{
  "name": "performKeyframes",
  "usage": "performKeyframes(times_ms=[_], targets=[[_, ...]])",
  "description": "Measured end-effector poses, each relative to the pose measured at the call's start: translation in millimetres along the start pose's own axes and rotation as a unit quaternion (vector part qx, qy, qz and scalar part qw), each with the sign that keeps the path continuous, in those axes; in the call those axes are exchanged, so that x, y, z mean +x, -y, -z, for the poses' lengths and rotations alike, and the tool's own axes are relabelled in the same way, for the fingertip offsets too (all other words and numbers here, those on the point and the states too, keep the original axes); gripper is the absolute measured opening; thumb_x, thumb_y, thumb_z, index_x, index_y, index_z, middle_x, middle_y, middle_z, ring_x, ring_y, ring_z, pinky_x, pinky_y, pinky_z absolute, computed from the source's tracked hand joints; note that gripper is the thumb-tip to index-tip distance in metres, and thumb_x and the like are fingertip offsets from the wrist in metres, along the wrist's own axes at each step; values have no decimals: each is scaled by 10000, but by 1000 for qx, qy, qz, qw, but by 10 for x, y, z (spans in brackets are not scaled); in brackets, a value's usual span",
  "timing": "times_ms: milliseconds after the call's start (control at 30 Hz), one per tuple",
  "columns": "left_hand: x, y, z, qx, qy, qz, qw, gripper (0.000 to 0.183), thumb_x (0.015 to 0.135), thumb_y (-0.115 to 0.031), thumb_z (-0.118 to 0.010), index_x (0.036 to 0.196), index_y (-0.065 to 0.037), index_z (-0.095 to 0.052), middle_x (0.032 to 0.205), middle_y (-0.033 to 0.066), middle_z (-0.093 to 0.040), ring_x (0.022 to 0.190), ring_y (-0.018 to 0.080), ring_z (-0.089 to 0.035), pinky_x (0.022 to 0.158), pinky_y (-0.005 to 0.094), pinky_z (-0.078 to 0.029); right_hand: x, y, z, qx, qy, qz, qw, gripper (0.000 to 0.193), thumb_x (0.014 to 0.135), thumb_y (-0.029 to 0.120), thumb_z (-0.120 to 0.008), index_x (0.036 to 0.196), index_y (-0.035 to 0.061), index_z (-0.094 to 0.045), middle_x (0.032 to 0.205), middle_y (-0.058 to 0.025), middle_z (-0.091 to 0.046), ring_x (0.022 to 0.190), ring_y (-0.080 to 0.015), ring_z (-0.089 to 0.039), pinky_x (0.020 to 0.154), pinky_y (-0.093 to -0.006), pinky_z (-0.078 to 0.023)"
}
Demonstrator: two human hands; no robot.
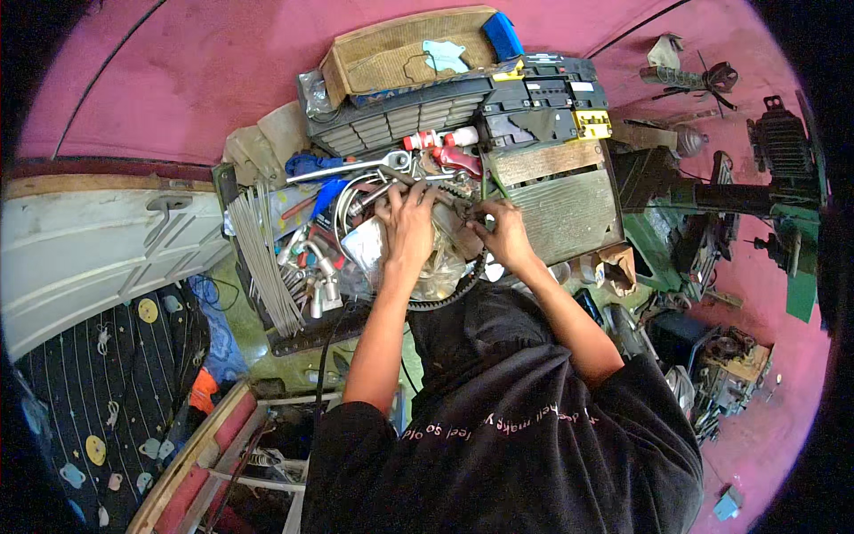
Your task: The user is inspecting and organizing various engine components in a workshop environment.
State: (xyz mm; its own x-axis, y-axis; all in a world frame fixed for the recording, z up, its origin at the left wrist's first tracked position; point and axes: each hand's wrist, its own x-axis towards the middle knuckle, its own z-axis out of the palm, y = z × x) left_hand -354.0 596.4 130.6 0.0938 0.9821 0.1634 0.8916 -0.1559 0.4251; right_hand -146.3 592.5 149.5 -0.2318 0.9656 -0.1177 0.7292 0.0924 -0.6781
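Observation:
A black toothed loop point(470, 283), looking like a drive chain or toothed belt, curves over the cluttered bench below my hands. My left hand point(410, 224) has its fingers bent over a dark metal bar-like piece near the bench's middle. My right hand point(505, 233) is closed in a pinch at the upper end of the loop, close to my left fingertips. What lies between its fingers is too small to tell. Under and beside my left hand are a clear plastic bag point(436, 283) and a pale coiled cable point(349, 203).
Thin rods point(261, 258), a chrome ratchet point(356, 165) and sockets point(320, 267) crowd the bench's left. A parts organizer point(400, 120) carries a cardboard box point(374, 62) behind. Right stands a wooden slatted surface point(565, 200); a green drill press point(787, 222) is farther right.

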Motion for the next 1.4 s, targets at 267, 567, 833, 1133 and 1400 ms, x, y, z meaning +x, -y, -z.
performKeyframes(times_ms=[267, 567, 833, 1133, 1400], targets=[[151, 63, 17, -5, 23, -34, 999, 241, 901, -131, -707, 1128, -159, -783, 1296, -3, -706, 1219, 310, -536, 1052, 565, -351, -36, 184, 112, 11, -31, 52, 998, 263, 799, 159, -862, 1017, 49, -764, 1030, -120, -735, 1092, -327, -638, 1031, -482, -425], [40, 47, 107, -88, 13, -121, 989, 455, 859, 33, -611, 1275, -105, -734, 1330, 36, -702, 1230, 351, -544, 1035, 432, -519, -54, 479, 557, -24, 20, 160, 987, 314, 813, 214, -847, 1112, 141, -782, 1122, -61, -723, 1152, -301, -593, 1065, -500, -371], [-105, -102, 66, -97, -39, -131, 986, 509, 818, 21, -664, 1308, -106, -719, 1332, 18, -706, 1173, 308, -582, 971, 428, -509, -227, 272, 858, -70, 54, 117, 989, 518, 849, 284, -826, 1344, 181, -712, 1307, -86, -650, 1238, -333, -523, 1107, -475, -368], [-198, -360, -35, -87, -27, -138, 986, 496, 832, 4, -664, 1305, -133, -724, 1312, -12, -723, 1192, 293, -582, 979, 432, -473, -315, -54, 783, -106, -7, 48, 993, 513, 867, 121, -764, 1371, 189, -688, 1378, -104, -646, 1288, -373, -525, 1111, -509, -381], [-292, -343, -279, -114, 16, -82, 990, 407, 876, -56, -656, 1248, -187, -754, 1310, -50, -722, 1247, 269, -575, 1087, 532, -332, -228, -561, 460, -156, 71, 20, 985, 350, 833, 97, -749, 1182, 126, -755, 1161, -117, -715, 1204, -371, -589, 1049, -551, -409]])
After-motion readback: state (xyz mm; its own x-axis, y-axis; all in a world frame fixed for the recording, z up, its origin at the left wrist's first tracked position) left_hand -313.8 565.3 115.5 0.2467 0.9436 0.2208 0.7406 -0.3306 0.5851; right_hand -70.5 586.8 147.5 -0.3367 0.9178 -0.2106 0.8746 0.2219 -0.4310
